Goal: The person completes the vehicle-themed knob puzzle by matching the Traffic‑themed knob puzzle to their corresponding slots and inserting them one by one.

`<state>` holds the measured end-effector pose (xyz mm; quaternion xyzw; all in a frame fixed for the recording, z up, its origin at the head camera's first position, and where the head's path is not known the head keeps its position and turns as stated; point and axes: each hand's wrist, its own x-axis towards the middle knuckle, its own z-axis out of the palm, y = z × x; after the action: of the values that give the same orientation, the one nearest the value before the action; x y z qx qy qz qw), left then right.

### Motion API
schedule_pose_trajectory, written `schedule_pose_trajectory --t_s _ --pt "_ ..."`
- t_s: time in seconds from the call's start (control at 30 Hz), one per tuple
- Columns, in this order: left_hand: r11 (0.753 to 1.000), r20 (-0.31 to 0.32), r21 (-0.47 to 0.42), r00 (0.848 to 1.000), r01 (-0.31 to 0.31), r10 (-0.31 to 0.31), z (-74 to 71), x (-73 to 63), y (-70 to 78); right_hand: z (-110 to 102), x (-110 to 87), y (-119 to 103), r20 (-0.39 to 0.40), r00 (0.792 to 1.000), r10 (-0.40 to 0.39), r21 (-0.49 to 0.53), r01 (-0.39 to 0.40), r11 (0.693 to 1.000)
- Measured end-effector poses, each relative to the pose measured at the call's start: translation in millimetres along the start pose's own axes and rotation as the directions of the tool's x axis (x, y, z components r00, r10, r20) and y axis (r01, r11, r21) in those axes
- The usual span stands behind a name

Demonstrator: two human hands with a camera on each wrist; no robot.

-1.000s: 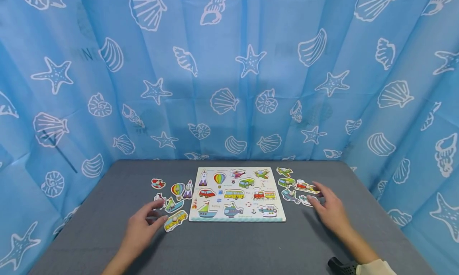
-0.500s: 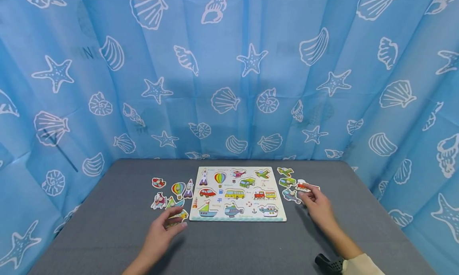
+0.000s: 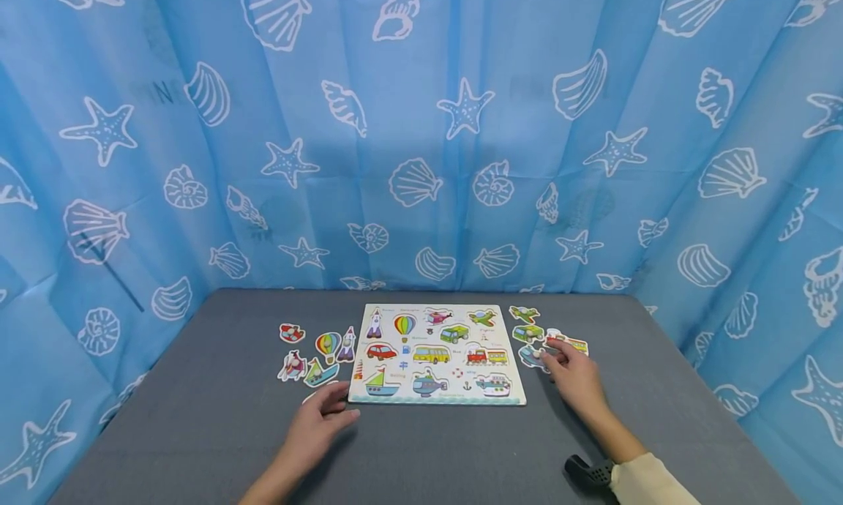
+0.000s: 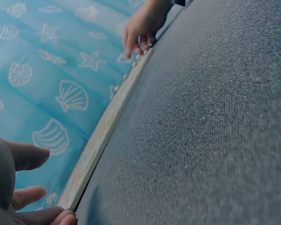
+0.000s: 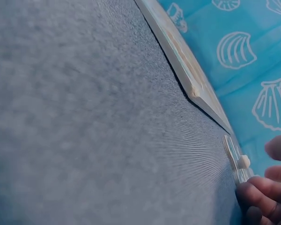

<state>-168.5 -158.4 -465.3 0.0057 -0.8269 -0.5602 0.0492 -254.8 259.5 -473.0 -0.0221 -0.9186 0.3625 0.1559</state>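
Observation:
A white puzzle board [image 3: 481, 400] printed with vehicles lies flat on the table. My left hand [image 3: 316, 421] is at its front left corner, fingers loosely bent and thumb apart; in the left wrist view the lower fingertips [image 4: 63, 218] are at the board's end. That hand hides most of a puzzle piece. On the right, my right hand [image 3: 576, 380] reaches to the submarine piece [image 3: 530, 356], partly covering it. In the right wrist view its fingers [image 5: 262, 192] are beside a knobbed piece [image 5: 236, 161], thumb apart; contact is unclear. The train piece [image 3: 576, 344] lies just beyond.
Left of the board lie the car [image 3: 292, 333], balloon [image 3: 327, 346], rocket [image 3: 347, 346], helicopter [image 3: 293, 366] and sailboat [image 3: 321, 373] pieces. To the right are the plane [image 3: 524, 315] and truck [image 3: 528, 334] pieces. A blue shell-patterned curtain [image 3: 421, 139] hangs behind the grey table [image 3: 421, 461].
My left hand has moved right, past the bus piece, to the board's corner, uncovering the helicopter piece. My right hand has shifted left from the train and ship pieces towards the submarine piece.

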Motion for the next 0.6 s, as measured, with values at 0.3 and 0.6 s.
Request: schedule_pose_trajectory --t_s 0.3,0.6 --pt "0.997 0.015 0.057 0.998 -0.054 0.054 6.7 5.6 -1.8 4 5.6 -2 0.004 0.998 -0.056 -0.204 0.056 0.977" --pt "0.972 0.069 0.218 0.995 -0.09 0.077 7.5 14.9 1.0 7 4.9 -7 0.034 0.997 -0.069 -0.29 0.076 0.954"
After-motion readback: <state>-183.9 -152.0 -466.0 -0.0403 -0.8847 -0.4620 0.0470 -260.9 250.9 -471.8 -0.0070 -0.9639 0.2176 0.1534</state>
